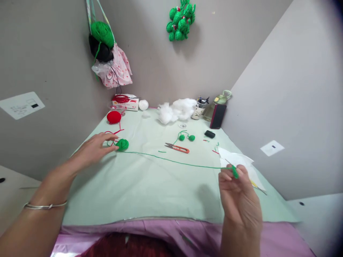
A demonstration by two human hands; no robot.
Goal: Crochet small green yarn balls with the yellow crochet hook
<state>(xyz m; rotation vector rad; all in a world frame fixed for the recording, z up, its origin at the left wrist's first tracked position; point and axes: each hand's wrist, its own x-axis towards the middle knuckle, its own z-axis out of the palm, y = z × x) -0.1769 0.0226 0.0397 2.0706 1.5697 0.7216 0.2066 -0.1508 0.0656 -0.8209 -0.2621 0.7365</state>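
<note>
Green yarn strand (pixel 184 163) spans the gap between right grip (pixel 239 189) and left grip (pixel 93 147)

The small green crochet piece (pixel 235 171) is pinched in the right grip, fingers closed around it. A thin hook tip (pixel 228 162) pokes out just beyond those fingers. From the piece, the strand runs almost straight across to the green yarn ball (pixel 122 144) at the left grip, whose thumb and fingers are parted by the ball's side, holding nothing firmly.

The step in hand looks like freeing yarn from the ball to feed the piece; the next move seems to call for slack near the right grip, with the pinch kept firm so no loop slips.

Between the grips and farther off lie orange-handled thread snips (pixel 180 148), with two green crocheted balls (pixel 187 137) beyond them. A red yarn ball (pixel 114 117) sits past the left grip; white paper (pixel 233 156) lies on the desk (pixel 160 192) beneath and beyond the right one.

The right grip hides most of the hook; a yellow handle (pixel 253 184) behind it may belong to the same tool. The stitches are too small to read, and whether the left thumb touches the ball is unclear.
</note>
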